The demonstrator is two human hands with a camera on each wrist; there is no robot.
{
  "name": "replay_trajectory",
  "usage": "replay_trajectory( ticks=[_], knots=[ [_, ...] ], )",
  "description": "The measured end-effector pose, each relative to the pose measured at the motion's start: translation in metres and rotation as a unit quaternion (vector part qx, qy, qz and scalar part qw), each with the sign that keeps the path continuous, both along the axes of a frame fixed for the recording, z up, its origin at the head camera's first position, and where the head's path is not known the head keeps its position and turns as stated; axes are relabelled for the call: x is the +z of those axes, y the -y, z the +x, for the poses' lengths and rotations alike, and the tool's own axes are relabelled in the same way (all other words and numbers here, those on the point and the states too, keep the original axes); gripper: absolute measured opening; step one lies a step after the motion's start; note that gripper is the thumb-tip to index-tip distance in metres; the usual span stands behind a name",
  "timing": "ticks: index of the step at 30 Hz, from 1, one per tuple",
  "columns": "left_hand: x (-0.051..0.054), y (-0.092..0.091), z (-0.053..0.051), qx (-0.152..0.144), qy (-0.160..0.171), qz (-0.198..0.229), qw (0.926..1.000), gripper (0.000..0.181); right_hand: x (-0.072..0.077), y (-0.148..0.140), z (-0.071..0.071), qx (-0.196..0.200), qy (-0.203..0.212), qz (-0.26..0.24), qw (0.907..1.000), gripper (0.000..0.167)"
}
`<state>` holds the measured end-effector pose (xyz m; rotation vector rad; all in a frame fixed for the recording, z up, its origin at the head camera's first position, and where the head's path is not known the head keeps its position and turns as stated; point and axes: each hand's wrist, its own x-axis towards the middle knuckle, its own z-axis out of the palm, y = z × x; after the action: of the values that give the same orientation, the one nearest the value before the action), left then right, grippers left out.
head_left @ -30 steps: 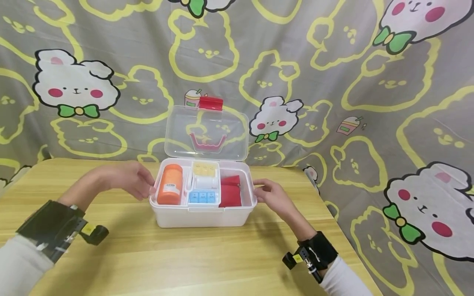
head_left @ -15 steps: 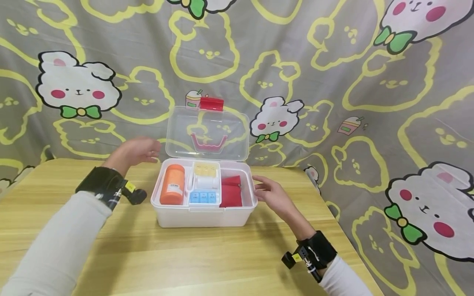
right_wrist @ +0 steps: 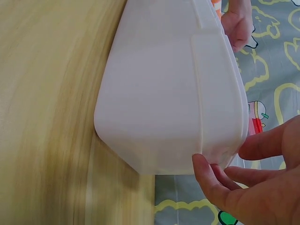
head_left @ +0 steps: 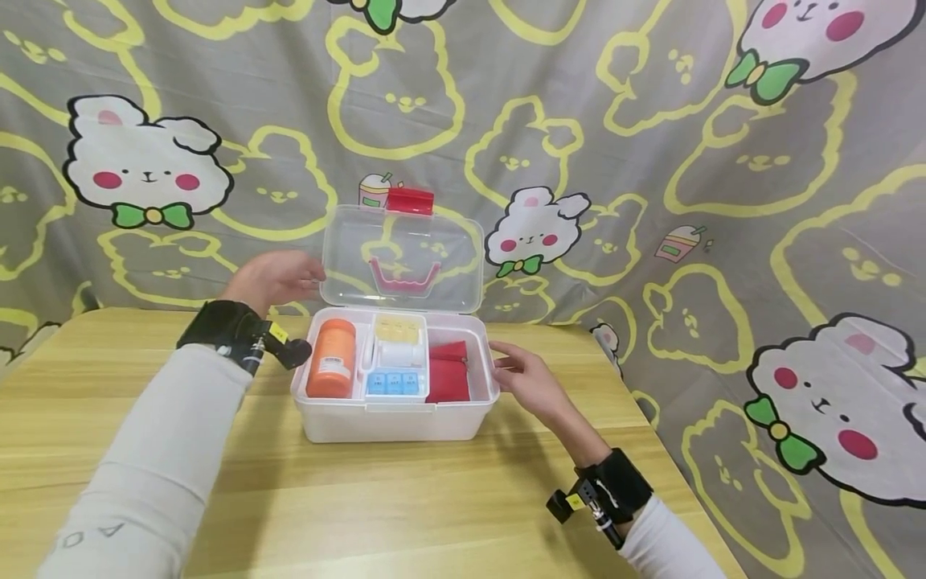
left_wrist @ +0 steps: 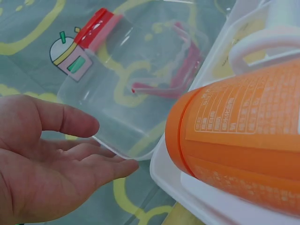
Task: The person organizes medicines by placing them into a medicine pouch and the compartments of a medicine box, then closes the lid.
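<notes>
A white storage box stands on the table with its clear lid raised at the back. My left hand is at the lid's left edge, its fingers stretched out and the thumb apart from them. In the left wrist view the fingertips meet or nearly meet the lid edge; contact is unclear. My right hand rests against the box's right end, fingertips on the outer wall and thumb at the rim. Inside the box lie an orange bottle, a tray with a blue pill case, and a red pouch.
The wooden table reaches back to a patterned grey curtain, which hangs just behind the lid. The lid carries a red latch and a pink handle. A yellow pill case sits in the tray.
My left hand has left the box's left rim, moved up and back, then right to the lid's left edge. My right hand and the box have stayed in place.
</notes>
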<state>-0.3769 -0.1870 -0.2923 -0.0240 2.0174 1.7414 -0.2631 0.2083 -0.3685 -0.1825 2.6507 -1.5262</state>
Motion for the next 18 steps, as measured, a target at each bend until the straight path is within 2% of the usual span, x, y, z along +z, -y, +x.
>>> replay_trajectory(
  ticks=[5, 8, 12, 18],
  knots=[
    [0.0003, -0.0053, -0.0006, -0.002, -0.004, 0.037, 0.9993, 0.070, -0.0025, 0.0022, 0.0005, -0.007, -0.010, 0.005, 0.9999, 0.050],
    [0.0001, -0.0061, -0.0010, -0.001, -0.010, 0.044, 0.9990, 0.071, -0.0024, 0.0044, 0.0014, -0.013, -0.017, 0.001, 0.9998, 0.049],
    [-0.0012, -0.0057, -0.0020, 0.003, -0.026, 0.032, 0.9991, 0.073, -0.0031, 0.0063, 0.0023, -0.019, -0.024, -0.001, 0.9995, 0.048],
    [-0.0026, -0.0062, -0.0033, 0.007, -0.026, 0.061, 0.9978, 0.065, -0.0052, 0.0062, 0.0044, -0.028, -0.022, 0.000, 0.9994, 0.049]
  ],
)
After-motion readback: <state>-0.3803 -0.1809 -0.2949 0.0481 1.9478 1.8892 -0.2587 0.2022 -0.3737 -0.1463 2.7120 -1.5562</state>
